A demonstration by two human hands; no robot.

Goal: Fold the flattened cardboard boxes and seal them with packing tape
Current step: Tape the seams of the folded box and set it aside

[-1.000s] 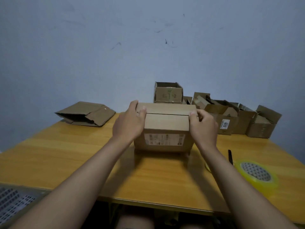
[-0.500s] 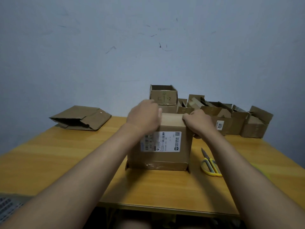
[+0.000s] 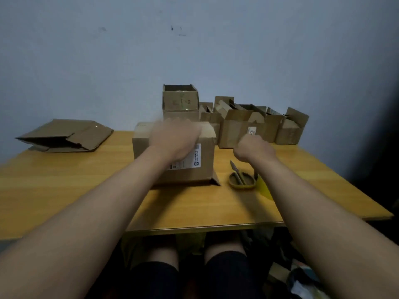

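Note:
A folded cardboard box (image 3: 142, 141) with a white label (image 3: 196, 157) stands on the wooden table (image 3: 64, 186), its top flaps down. My left hand (image 3: 174, 139), blurred by motion, rests across the box's top and front edge. My right hand (image 3: 254, 147) is off the box, to its right, with curled fingers and nothing visible in it. It hovers above yellow-handled scissors (image 3: 240, 180). A sliver of the yellow packing tape roll (image 3: 264, 187) shows beside my right forearm; the rest is hidden.
Flattened cardboard boxes (image 3: 64, 134) lie at the table's back left. Several folded open boxes (image 3: 237, 126) stand along the wall at the back right, one stacked box (image 3: 180, 100) higher. My knees show under the table's front edge.
My right hand has left the box and moved right, over the scissors. My left hand has slid across the box top. The view has shifted, so the box sits more to the left.

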